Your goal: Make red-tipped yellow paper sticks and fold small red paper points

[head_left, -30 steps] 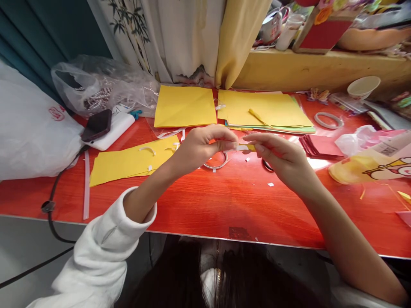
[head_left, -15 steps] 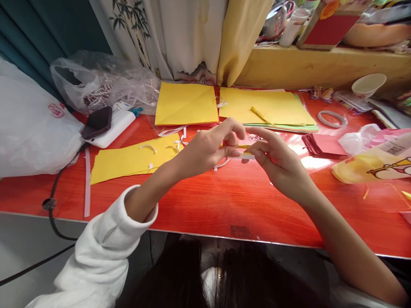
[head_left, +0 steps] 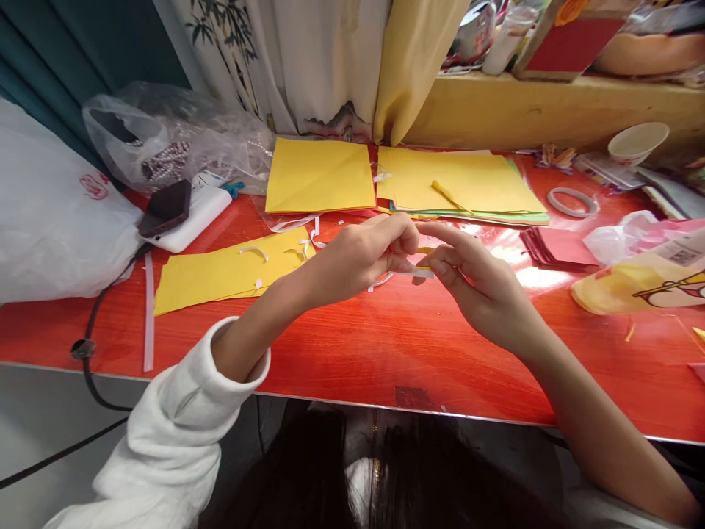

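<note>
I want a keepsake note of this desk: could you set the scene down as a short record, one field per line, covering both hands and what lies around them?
Left hand: fingers pinch a short yellow-and-white strip, apparently paper
Right hand: fingers at the strip's other end
Surface: red wood-grain table
Beyond the hands: rectangular yellow paper sheets, in two groups side by side
Person's left: black flat phone resting on a white box-shaped object
Person's right: dark red paper pile; flat whitish ring
</note>
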